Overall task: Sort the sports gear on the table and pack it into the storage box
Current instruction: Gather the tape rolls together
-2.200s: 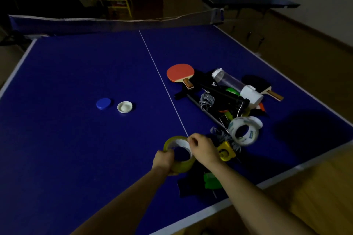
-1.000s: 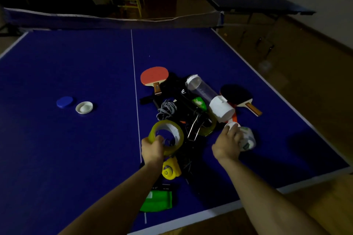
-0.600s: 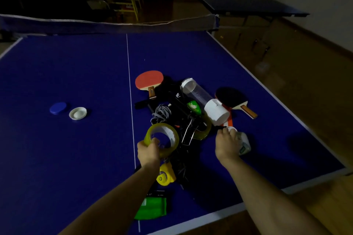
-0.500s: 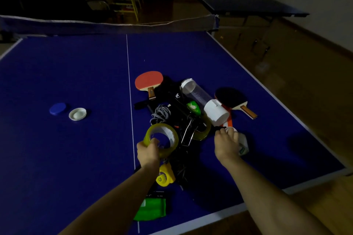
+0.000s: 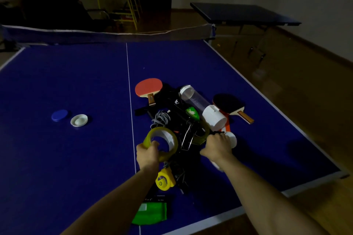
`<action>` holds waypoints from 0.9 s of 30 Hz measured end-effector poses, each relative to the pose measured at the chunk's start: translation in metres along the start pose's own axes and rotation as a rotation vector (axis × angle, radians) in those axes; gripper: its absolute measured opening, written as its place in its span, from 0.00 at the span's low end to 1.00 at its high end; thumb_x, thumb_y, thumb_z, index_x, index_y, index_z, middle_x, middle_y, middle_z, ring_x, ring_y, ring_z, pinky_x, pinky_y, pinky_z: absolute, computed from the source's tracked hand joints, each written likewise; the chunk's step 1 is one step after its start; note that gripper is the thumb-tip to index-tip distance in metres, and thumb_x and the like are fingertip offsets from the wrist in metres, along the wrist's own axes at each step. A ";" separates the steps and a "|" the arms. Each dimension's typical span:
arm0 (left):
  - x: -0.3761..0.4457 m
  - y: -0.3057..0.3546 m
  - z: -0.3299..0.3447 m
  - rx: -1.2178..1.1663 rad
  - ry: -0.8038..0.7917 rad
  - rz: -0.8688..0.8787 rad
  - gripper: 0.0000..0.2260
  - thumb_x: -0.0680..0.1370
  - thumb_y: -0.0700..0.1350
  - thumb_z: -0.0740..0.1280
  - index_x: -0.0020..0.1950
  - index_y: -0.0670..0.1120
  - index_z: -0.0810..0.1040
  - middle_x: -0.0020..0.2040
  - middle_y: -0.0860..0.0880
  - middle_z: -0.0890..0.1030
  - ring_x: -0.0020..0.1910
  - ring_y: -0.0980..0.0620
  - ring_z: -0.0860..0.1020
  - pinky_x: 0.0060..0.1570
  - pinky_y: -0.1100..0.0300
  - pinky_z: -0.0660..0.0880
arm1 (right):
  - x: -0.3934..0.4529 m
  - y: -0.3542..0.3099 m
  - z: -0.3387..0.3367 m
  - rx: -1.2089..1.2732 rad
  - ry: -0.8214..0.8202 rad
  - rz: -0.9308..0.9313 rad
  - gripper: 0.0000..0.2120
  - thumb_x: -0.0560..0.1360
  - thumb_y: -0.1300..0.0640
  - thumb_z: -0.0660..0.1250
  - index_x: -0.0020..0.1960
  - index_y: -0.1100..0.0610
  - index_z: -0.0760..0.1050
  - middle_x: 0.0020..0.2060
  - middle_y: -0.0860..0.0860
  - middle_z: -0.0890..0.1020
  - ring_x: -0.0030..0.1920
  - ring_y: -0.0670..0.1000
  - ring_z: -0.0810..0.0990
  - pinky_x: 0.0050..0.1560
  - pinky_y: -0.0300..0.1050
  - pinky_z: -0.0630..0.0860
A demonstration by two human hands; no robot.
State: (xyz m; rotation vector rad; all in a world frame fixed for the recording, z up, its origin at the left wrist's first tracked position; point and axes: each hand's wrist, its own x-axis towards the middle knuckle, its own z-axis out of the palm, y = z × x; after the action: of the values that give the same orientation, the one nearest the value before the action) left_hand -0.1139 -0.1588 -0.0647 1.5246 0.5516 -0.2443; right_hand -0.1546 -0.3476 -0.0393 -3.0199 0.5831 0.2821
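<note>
Spreading across nearly the whole view, the blue table-tennis bench (image 5: 57, 158) carries a heap of sports gear right of its white centre line. A clear plastic tube with white end caps (image 5: 202, 104) lies aslant at the far side of the heap, between a red-faced wooden paddle (image 5: 148, 88) and a black-faced wooden paddle (image 5: 228, 103). Nearer the bench's edge, under the left forearm, lies a folded green cloth (image 5: 150, 213), and just beyond it a small yellow plastic gadget (image 5: 165, 180).

The left hand (image 5: 148, 155) grips a yellowish roll of tape with a white core (image 5: 162, 142) at its near rim, fingers curled round the rim, the roll held tilted above the heap's left edge. The right hand (image 5: 216, 146) is curled down on a white roll of tape (image 5: 232, 139) at the heap's right edge; how firmly it holds it I cannot tell. A grey coiled cord (image 5: 161, 120) lies just beyond the yellowish roll.

Well apart on the left lie a round blue lid (image 5: 59, 115) and a round white lid (image 5: 79, 120), side by side.
</note>
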 end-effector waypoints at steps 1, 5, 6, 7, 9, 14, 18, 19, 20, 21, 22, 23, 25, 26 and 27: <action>0.000 0.002 -0.004 -0.004 -0.004 0.007 0.06 0.76 0.41 0.65 0.50 0.43 0.69 0.42 0.45 0.74 0.44 0.45 0.75 0.44 0.50 0.76 | -0.002 -0.005 -0.007 0.064 -0.008 0.005 0.15 0.70 0.46 0.69 0.36 0.55 0.70 0.43 0.54 0.79 0.51 0.56 0.77 0.48 0.46 0.70; 0.008 0.009 -0.020 0.012 -0.019 0.005 0.11 0.77 0.44 0.66 0.55 0.43 0.68 0.46 0.45 0.73 0.46 0.46 0.74 0.50 0.47 0.76 | -0.006 -0.029 -0.030 0.437 -0.166 0.036 0.15 0.68 0.47 0.71 0.34 0.54 0.69 0.33 0.51 0.76 0.40 0.54 0.79 0.37 0.43 0.72; 0.010 0.013 -0.025 0.011 -0.023 0.009 0.11 0.77 0.44 0.66 0.55 0.43 0.68 0.46 0.45 0.73 0.46 0.46 0.74 0.50 0.47 0.76 | -0.006 -0.036 -0.036 0.511 -0.179 0.032 0.15 0.68 0.48 0.72 0.33 0.54 0.69 0.33 0.51 0.76 0.38 0.52 0.78 0.36 0.42 0.71; 0.014 0.013 -0.027 0.021 -0.024 0.012 0.12 0.76 0.45 0.66 0.56 0.41 0.68 0.46 0.44 0.74 0.46 0.45 0.74 0.49 0.48 0.76 | -0.007 -0.041 -0.041 0.575 -0.187 0.027 0.15 0.68 0.48 0.72 0.31 0.54 0.69 0.31 0.50 0.75 0.34 0.50 0.76 0.33 0.41 0.70; 0.018 0.015 -0.035 0.071 -0.024 0.027 0.16 0.75 0.45 0.67 0.58 0.38 0.71 0.50 0.40 0.77 0.46 0.44 0.75 0.45 0.50 0.76 | -0.011 -0.055 -0.051 0.678 -0.193 0.004 0.17 0.68 0.50 0.71 0.28 0.55 0.67 0.25 0.48 0.73 0.28 0.47 0.73 0.31 0.40 0.66; 0.018 0.025 -0.054 0.091 -0.191 0.019 0.16 0.77 0.46 0.67 0.59 0.37 0.72 0.42 0.42 0.75 0.37 0.47 0.77 0.31 0.55 0.76 | -0.019 -0.092 -0.064 0.901 -0.160 -0.090 0.14 0.72 0.53 0.67 0.32 0.60 0.70 0.30 0.57 0.71 0.34 0.53 0.71 0.38 0.44 0.65; 0.006 0.040 -0.067 -0.002 -0.425 0.029 0.16 0.79 0.54 0.62 0.52 0.43 0.81 0.38 0.40 0.80 0.35 0.44 0.81 0.35 0.51 0.81 | -0.018 -0.111 -0.064 1.049 -0.097 -0.064 0.14 0.75 0.55 0.64 0.36 0.63 0.75 0.32 0.55 0.75 0.37 0.52 0.74 0.39 0.43 0.67; 0.003 0.042 -0.067 -0.041 -0.475 0.032 0.17 0.79 0.56 0.62 0.50 0.44 0.82 0.39 0.40 0.82 0.36 0.45 0.81 0.37 0.50 0.81 | -0.018 -0.112 -0.064 1.097 -0.096 -0.049 0.12 0.76 0.54 0.63 0.37 0.60 0.77 0.34 0.54 0.78 0.39 0.51 0.76 0.41 0.43 0.69; 0.002 0.043 -0.071 -0.049 -0.505 0.052 0.18 0.78 0.57 0.62 0.49 0.44 0.83 0.38 0.41 0.82 0.36 0.47 0.82 0.36 0.52 0.81 | -0.018 -0.116 -0.063 1.133 -0.105 -0.035 0.10 0.76 0.54 0.63 0.40 0.57 0.79 0.38 0.53 0.80 0.42 0.51 0.77 0.44 0.44 0.70; 0.003 0.044 -0.074 -0.023 -0.529 0.074 0.18 0.77 0.57 0.64 0.50 0.43 0.83 0.37 0.41 0.81 0.35 0.47 0.81 0.35 0.54 0.80 | -0.017 -0.120 -0.062 1.168 -0.117 -0.021 0.09 0.76 0.53 0.63 0.44 0.56 0.80 0.41 0.53 0.80 0.44 0.51 0.78 0.46 0.44 0.70; 0.006 0.044 -0.075 0.019 -0.533 0.086 0.18 0.75 0.56 0.66 0.51 0.41 0.82 0.37 0.41 0.80 0.36 0.47 0.80 0.35 0.55 0.78 | -0.016 -0.124 -0.059 1.190 -0.124 -0.011 0.10 0.76 0.53 0.63 0.48 0.57 0.80 0.42 0.54 0.80 0.46 0.51 0.78 0.47 0.45 0.70; 0.010 0.043 -0.078 0.052 -0.521 0.086 0.18 0.73 0.54 0.70 0.52 0.40 0.81 0.38 0.41 0.79 0.37 0.47 0.79 0.35 0.56 0.77 | -0.015 -0.128 -0.056 1.203 -0.137 -0.005 0.10 0.77 0.54 0.62 0.50 0.57 0.80 0.44 0.54 0.80 0.48 0.51 0.78 0.49 0.46 0.70; 0.021 0.037 -0.082 0.102 -0.448 0.066 0.20 0.70 0.46 0.74 0.56 0.35 0.77 0.41 0.40 0.77 0.36 0.48 0.78 0.30 0.60 0.74 | -0.016 -0.134 -0.049 1.221 -0.167 -0.008 0.11 0.78 0.54 0.62 0.54 0.58 0.80 0.50 0.55 0.81 0.52 0.52 0.78 0.53 0.48 0.72; 0.029 0.030 -0.084 0.125 -0.394 0.051 0.25 0.67 0.43 0.74 0.59 0.32 0.74 0.41 0.40 0.76 0.35 0.49 0.77 0.27 0.62 0.73 | -0.017 -0.136 -0.045 1.224 -0.189 -0.028 0.12 0.78 0.54 0.63 0.55 0.59 0.80 0.54 0.55 0.80 0.54 0.52 0.78 0.54 0.47 0.72; 0.034 0.025 -0.087 0.142 -0.357 0.033 0.30 0.64 0.43 0.72 0.62 0.30 0.71 0.42 0.40 0.74 0.35 0.49 0.76 0.25 0.62 0.72 | -0.019 -0.137 -0.042 1.205 -0.216 -0.059 0.12 0.78 0.53 0.63 0.56 0.58 0.79 0.58 0.54 0.79 0.56 0.51 0.78 0.54 0.45 0.72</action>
State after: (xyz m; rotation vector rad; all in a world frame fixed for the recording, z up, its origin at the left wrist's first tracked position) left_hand -0.0891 -0.0656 -0.0555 1.5797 0.2295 -0.5273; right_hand -0.1138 -0.2173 0.0080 -1.8121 0.4090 0.1537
